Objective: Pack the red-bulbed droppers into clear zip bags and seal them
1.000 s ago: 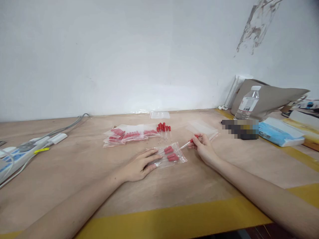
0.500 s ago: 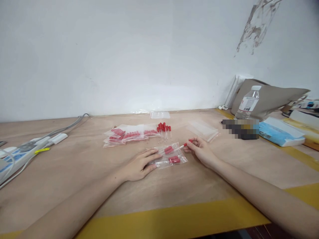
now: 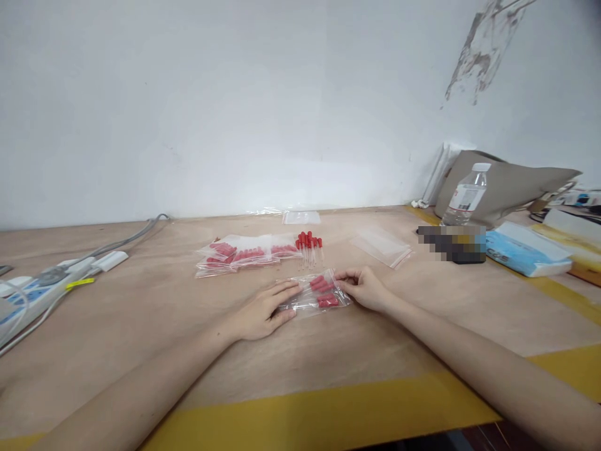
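2 bare forearms reach over a wood-toned tabletop [image 3: 141, 326] with yellow tape [image 3: 300, 407] along its near edge. Between the hands lies a transparent zip-lock bag [image 3: 304, 309], flat, holding red-topped droppers [image 3: 327, 301] in 2 groups, their red ends toward the right. The left hand [image 3: 263, 315] is spread and unclenched, palm down, fingers resting on the bag's left end. The right hand [image 3: 369, 289] has its fingertips together at the bag's right end, beside the red ends; whether they grasp a dropper or the plastic, I cannot tell. Farther away, filled bags [image 3: 248, 254] overlap at left, loose droppers [image 3: 307, 241] stand out beside them, and flat bags [image 3: 382, 246] lie at right. Far right is a water bottle [image 3: 469, 195]; far left, a power strip [image 3: 42, 289].
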`<state>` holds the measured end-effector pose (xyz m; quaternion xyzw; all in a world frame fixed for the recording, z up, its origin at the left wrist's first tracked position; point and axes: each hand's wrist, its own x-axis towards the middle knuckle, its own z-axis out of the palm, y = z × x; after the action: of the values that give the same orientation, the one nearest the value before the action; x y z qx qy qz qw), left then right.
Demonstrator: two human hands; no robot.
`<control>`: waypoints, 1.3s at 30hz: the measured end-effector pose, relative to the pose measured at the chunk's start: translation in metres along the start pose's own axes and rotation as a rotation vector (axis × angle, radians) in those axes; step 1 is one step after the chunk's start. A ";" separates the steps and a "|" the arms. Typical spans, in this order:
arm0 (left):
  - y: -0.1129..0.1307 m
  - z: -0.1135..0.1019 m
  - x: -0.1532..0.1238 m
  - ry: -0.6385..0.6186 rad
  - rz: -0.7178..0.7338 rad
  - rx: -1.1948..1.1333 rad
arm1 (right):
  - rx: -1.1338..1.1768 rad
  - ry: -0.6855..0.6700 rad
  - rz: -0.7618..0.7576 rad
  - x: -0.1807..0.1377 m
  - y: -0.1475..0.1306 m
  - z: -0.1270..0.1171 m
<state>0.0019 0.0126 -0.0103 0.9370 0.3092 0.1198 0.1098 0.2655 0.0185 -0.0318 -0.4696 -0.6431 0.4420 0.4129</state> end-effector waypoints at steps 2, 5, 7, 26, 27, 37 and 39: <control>0.000 0.000 0.000 0.005 0.000 -0.003 | 0.103 0.000 0.053 -0.002 -0.002 -0.001; -0.001 0.001 0.000 0.007 0.002 -0.012 | 0.167 -0.060 0.153 -0.004 -0.005 -0.006; -0.002 0.002 0.000 0.014 0.008 -0.017 | 0.174 -0.064 0.201 -0.003 -0.006 -0.009; 0.002 0.002 -0.002 0.096 0.023 -0.079 | 0.478 0.294 0.243 0.010 -0.034 -0.084; 0.002 0.003 0.000 0.124 0.033 -0.074 | 0.499 0.377 0.211 0.018 -0.033 -0.090; -0.002 0.016 0.048 0.478 -0.008 0.228 | -0.026 0.464 0.306 0.076 0.004 -0.060; -0.004 0.016 0.066 0.503 -0.066 0.290 | -0.167 0.495 0.323 0.071 0.005 -0.079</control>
<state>0.0559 0.0538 -0.0163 0.8732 0.3710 0.2993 -0.1014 0.3255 0.1020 -0.0073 -0.6917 -0.4741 0.3195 0.4413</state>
